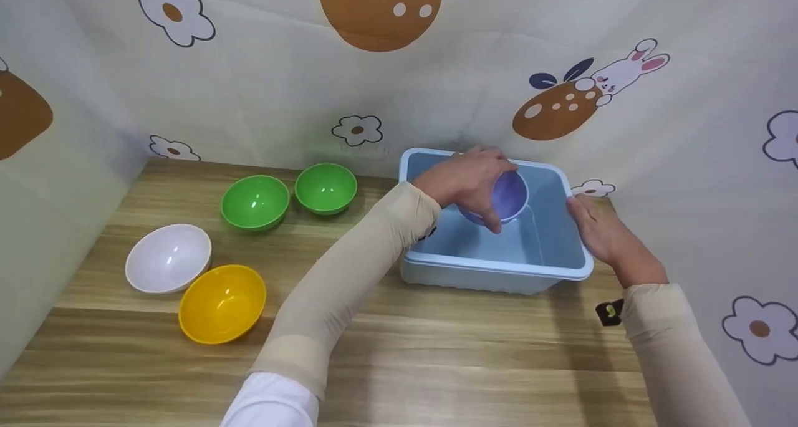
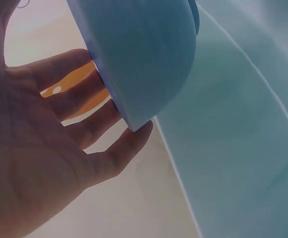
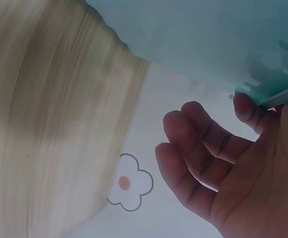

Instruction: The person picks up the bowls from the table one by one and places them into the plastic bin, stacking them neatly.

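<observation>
Left hand (image 1: 467, 177) grips the purple bowl (image 1: 506, 197) by its rim, above the blue tub (image 1: 499, 266) near the table's far right corner. Right hand (image 1: 601, 230), fingers relaxed, rests against the tub's right rim.

tub (image 1: 499, 268) light blue | bowl in tub (image 1: 508, 196) lilac | two far-left bowls (image 1: 255, 201) (image 1: 325, 187) green | near-left bowls: white (image 1: 168, 257), yellow (image 1: 222, 302) | table (image 1: 436, 352) pale wood grain | backdrop (image 1: 467, 90) cream, white flowers, brown spotted eggs, white rabbit | sleeves (image 1: 349, 271) beige
</observation>
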Available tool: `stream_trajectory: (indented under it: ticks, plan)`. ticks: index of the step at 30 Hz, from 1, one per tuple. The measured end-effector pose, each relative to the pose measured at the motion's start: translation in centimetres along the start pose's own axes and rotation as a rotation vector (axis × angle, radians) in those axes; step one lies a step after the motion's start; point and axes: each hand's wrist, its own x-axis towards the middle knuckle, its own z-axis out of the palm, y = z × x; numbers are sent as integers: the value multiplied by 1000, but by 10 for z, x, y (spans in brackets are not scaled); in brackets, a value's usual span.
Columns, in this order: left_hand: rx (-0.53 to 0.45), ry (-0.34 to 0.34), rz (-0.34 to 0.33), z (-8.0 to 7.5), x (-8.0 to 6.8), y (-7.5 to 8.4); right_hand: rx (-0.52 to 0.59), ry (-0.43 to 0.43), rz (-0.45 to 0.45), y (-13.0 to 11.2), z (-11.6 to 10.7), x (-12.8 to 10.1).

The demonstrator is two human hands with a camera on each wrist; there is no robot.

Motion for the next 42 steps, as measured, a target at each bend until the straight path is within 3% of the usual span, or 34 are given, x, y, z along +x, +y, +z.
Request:
stream_trajectory:
  ticks: [9, 27, 33, 42]
  plan:
    - [-32, -39, -21, 11, 9, 2, 21, 20, -39, -3, 1, 1]
    - [-59, -24, 3, 26, 18, -6, 54, -3, -10, -1, -2, 0]
    - [-74, -68, -50, 33, 21, -8, 69, -18, 13, 1, -2, 1]
    - [-118, -116, -52, 37, 23, -11, 90, -24, 16, 3, 0, 1]
